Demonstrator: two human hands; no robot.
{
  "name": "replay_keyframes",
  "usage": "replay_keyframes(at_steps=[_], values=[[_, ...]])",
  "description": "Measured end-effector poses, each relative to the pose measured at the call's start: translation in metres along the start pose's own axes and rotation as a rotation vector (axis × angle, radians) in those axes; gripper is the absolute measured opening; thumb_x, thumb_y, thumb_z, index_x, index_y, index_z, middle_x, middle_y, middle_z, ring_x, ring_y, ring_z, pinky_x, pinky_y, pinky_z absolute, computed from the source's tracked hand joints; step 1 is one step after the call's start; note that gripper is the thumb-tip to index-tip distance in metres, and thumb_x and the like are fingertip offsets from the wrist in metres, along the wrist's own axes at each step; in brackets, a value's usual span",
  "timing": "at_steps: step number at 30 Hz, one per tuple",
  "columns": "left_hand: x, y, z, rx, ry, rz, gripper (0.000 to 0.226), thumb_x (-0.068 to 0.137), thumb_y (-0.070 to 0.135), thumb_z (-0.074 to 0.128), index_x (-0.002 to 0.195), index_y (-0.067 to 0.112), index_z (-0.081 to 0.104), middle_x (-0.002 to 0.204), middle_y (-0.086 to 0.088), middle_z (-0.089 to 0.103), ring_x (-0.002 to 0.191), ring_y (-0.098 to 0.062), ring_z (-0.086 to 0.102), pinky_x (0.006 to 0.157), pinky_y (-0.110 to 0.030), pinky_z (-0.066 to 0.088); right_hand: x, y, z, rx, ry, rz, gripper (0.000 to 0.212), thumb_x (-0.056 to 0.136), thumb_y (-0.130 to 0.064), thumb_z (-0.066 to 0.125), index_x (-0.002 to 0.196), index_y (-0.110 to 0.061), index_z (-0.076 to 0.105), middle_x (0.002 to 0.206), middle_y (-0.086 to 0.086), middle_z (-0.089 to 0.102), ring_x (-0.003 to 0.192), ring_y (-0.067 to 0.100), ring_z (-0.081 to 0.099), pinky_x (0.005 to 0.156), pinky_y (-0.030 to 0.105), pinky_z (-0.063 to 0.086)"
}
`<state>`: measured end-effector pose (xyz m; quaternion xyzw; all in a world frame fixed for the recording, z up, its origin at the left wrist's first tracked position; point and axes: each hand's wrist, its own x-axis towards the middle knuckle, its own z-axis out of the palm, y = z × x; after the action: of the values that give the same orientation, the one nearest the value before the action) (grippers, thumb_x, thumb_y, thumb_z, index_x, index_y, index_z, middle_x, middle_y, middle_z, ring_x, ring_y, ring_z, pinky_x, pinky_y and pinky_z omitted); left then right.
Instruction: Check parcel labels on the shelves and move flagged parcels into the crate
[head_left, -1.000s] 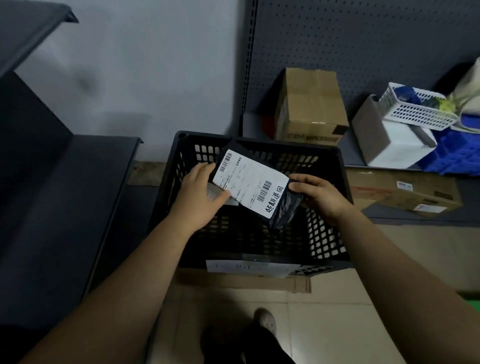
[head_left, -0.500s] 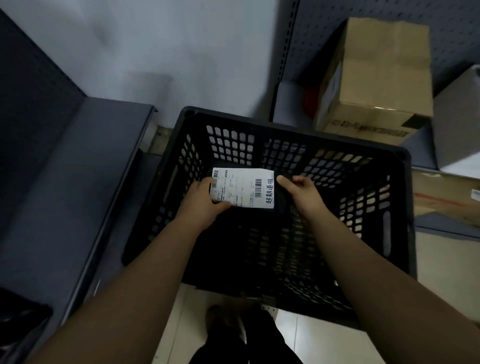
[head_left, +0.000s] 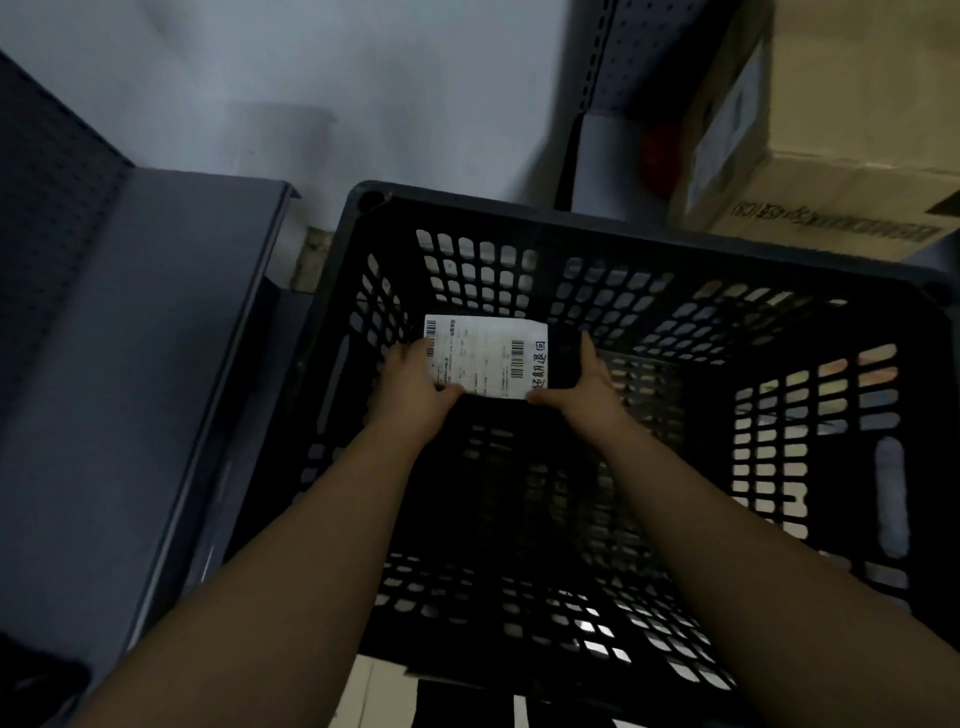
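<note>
A small black parcel with a white barcode label (head_left: 485, 358) is held low inside the black perforated crate (head_left: 613, 228), close to its far wall. My left hand (head_left: 415, 387) grips the parcel's left end, thumb on the label's lower edge. My right hand (head_left: 584, 384) holds the right end, fingers along the dark side and thumb under the label's corner. Both forearms reach down into the crate. Whether the parcel touches the crate floor is hidden.
A grey metal shelf (head_left: 156, 364) runs along the left of the crate. A brown cardboard box (head_left: 831, 156) sits on the shelf behind the crate at the upper right, against a pegboard panel (head_left: 649, 62). A white wall is behind.
Both hands have lowered the parcel from above the crate's rim deep into the crate. The view has tilted down and moved closer, so the crate fills more of the frame.
</note>
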<state>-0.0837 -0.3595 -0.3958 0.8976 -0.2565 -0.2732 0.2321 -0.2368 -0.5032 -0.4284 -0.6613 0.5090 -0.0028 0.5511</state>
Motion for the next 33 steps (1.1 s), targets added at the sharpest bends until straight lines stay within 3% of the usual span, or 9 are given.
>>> replay_keyframes(at_steps=[3, 7, 14, 18, 21, 24, 29, 33], values=[[0.007, -0.002, 0.005, 0.038, 0.023, 0.025, 0.061, 0.082, 0.031, 0.072, 0.137, 0.021, 0.048, 0.145, -0.007, 0.034, 0.127, -0.026, 0.042, 0.104, -0.046, 0.042, 0.000, 0.005, 0.006, 0.015, 0.077, -0.081, 0.112, 0.070, -0.014, 0.086, 0.157, -0.022, 0.015, 0.152, 0.010, 0.036, 0.140, 0.024, 0.035, 0.110, 0.031, 0.032], [0.004, -0.004, 0.008, 0.188, 0.074, 0.128, 0.058, 0.085, 0.028, 0.069, 0.137, 0.014, 0.047, 0.151, -0.005, 0.026, 0.134, -0.026, 0.031, 0.107, -0.044, 0.038, -0.009, 0.012, 0.008, -0.100, 0.132, -0.120, 0.102, 0.079, -0.028, 0.081, 0.157, -0.024, 0.015, 0.157, 0.006, 0.029, 0.144, 0.021, 0.027, 0.113, 0.026, 0.022], [0.009, -0.002, 0.005, 0.218, 0.024, 0.146, 0.053, 0.087, 0.029, 0.067, 0.134, 0.010, 0.049, 0.148, -0.006, 0.031, 0.131, -0.027, 0.034, 0.105, -0.042, 0.039, -0.007, 0.004, 0.005, -0.226, 0.085, -0.103, 0.096, 0.085, -0.034, 0.074, 0.158, -0.025, 0.011, 0.159, 0.010, 0.027, 0.145, 0.026, 0.028, 0.116, 0.031, 0.024], [0.001, 0.002, -0.010, 0.183, -0.015, 0.182, 0.060, 0.088, 0.035, 0.066, 0.140, 0.012, 0.046, 0.150, -0.005, 0.030, 0.135, -0.026, 0.028, 0.109, -0.041, 0.036, -0.025, -0.006, -0.006, -0.302, 0.113, -0.131, 0.089, 0.087, -0.040, 0.071, 0.157, -0.021, 0.019, 0.156, 0.014, 0.031, 0.143, 0.028, 0.031, 0.118, 0.036, 0.026], [-0.020, 0.008, -0.031, 0.081, -0.028, 0.289, 0.060, 0.090, 0.036, 0.065, 0.142, 0.013, 0.046, 0.150, -0.001, 0.034, 0.138, -0.021, 0.028, 0.112, -0.032, 0.028, -0.056, -0.021, -0.025, -0.388, 0.163, -0.266, 0.070, 0.091, -0.034, 0.068, 0.151, -0.016, 0.036, 0.146, 0.012, 0.044, 0.135, 0.024, 0.041, 0.107, 0.020, 0.027], [-0.053, 0.018, -0.059, -0.001, -0.022, 0.426, 0.055, 0.091, 0.036, 0.065, 0.139, 0.014, 0.051, 0.145, 0.003, 0.041, 0.134, -0.015, 0.035, 0.108, -0.022, 0.025, -0.094, -0.044, -0.042, -0.452, 0.168, -0.405, 0.060, 0.090, -0.034, 0.069, 0.143, -0.016, 0.048, 0.137, 0.006, 0.050, 0.128, 0.020, 0.046, 0.103, 0.017, 0.030], [-0.111, 0.035, -0.114, -0.089, 0.099, 0.568, 0.048, 0.091, 0.033, 0.065, 0.135, 0.016, 0.054, 0.139, 0.008, 0.046, 0.129, -0.007, 0.039, 0.107, -0.015, 0.026, -0.156, -0.100, -0.062, -0.499, 0.138, -0.621, 0.055, 0.088, -0.037, 0.070, 0.137, -0.018, 0.053, 0.132, -0.001, 0.052, 0.125, 0.011, 0.047, 0.101, 0.011, 0.030], [-0.156, 0.046, -0.165, -0.067, 0.267, 0.569, 0.048, 0.093, 0.037, 0.062, 0.135, 0.018, 0.053, 0.141, 0.004, 0.046, 0.132, -0.013, 0.040, 0.112, -0.030, 0.032, -0.199, -0.155, -0.066, -0.486, 0.065, -0.839, 0.054, 0.087, -0.040, 0.070, 0.133, -0.014, 0.057, 0.123, -0.003, 0.055, 0.118, 0.009, 0.051, 0.099, 0.008, 0.031]])
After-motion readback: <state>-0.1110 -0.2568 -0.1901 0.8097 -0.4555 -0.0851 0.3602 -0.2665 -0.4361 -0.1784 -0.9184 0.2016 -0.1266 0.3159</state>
